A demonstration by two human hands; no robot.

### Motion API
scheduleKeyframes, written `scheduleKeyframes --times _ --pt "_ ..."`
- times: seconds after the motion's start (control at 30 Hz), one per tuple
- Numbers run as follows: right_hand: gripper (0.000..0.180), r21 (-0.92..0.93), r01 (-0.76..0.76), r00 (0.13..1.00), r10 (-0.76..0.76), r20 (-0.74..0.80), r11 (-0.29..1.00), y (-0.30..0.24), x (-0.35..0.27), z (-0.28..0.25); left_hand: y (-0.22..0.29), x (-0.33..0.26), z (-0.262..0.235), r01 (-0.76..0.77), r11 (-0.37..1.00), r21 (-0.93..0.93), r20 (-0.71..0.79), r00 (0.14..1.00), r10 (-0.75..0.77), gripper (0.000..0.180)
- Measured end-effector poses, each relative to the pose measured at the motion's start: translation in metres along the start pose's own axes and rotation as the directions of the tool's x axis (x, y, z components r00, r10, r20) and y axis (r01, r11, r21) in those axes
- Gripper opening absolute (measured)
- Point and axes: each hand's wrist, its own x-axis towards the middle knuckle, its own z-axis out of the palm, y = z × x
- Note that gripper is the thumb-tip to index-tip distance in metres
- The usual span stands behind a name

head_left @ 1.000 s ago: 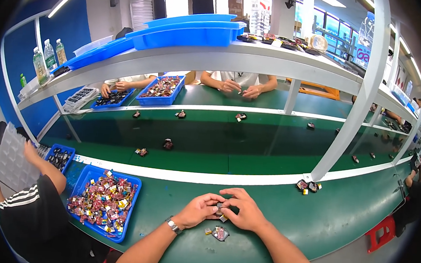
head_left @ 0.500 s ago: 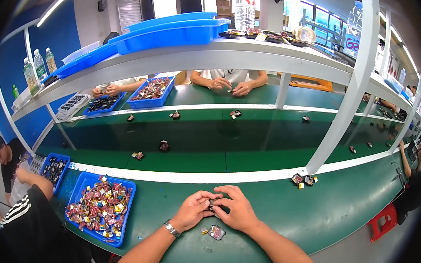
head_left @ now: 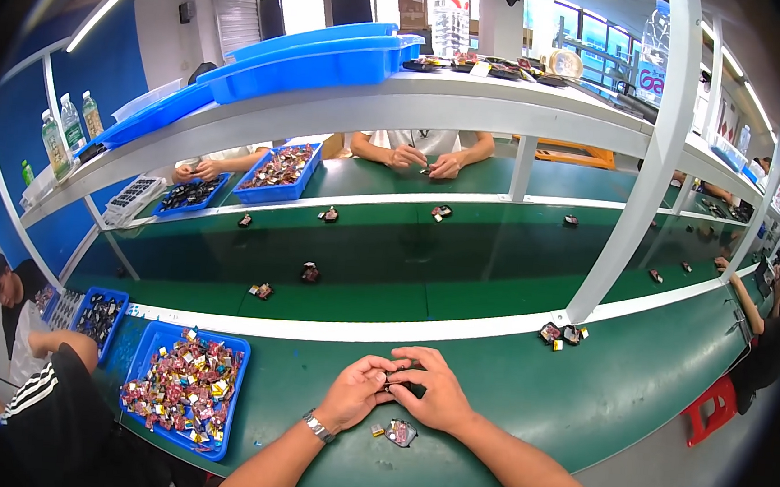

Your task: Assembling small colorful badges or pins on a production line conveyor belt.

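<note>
Above the green table (head_left: 524,398), both hands meet at a small dark part (head_left: 388,386), mostly hidden by the fingers. My left hand (head_left: 354,395), below a metal wristwatch (head_left: 317,427), pinches it from the left. My right hand (head_left: 438,397) reaches over from the right, fingers curled and its thumb and fingertips at the part. Just below them on the table lies a dark, rounded housing (head_left: 402,433) with a reddish circuit board and wires in it. A small yellow-and-white piece (head_left: 378,430) rests at its left side.
At left stands a blue tray (head_left: 242,387) heaped with reddish boards; a second blue tray (head_left: 125,302) holds dark parts. Beyond a white rail (head_left: 357,330), a green belt (head_left: 360,282) carries scattered assemblies. Several assemblies (head_left: 572,335) sit by a white post (head_left: 634,179). Co-workers sit left, opposite and right.
Pieces on the belt have shifted slightly to the right. My right hand's fingers have moved a little around the dark part; the housing below stays put.
</note>
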Motion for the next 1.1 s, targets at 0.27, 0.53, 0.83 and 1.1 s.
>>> scheduleKeyframes --times 0.27,0.53,0.83,1.1 --pt "0.019 0.020 -0.017 1.000 0.017 -0.008 1.000 -0.003 -0.003 0.004 0.002 -0.003 0.001 -0.008 1.000 0.007 -0.020 1.000 0.008 0.019" --pt "0.023 -0.067 0.110 0.992 -0.113 -0.047 0.992 -0.004 0.001 0.001 0.007 -0.004 0.006 -0.064 0.997 -0.050 -0.018 0.998 0.063 0.021" --pt "0.025 -0.020 0.059 0.997 -0.060 -0.050 0.998 -0.004 0.001 0.003 0.008 -0.003 0.008 -0.078 0.997 0.004 -0.026 0.997 0.078 0.026" --pt "0.021 -0.212 0.239 0.951 -0.273 -0.146 0.947 0.000 0.006 0.006 0.007 -0.002 0.009 -0.046 0.999 0.016 -0.078 0.996 0.047 0.027"
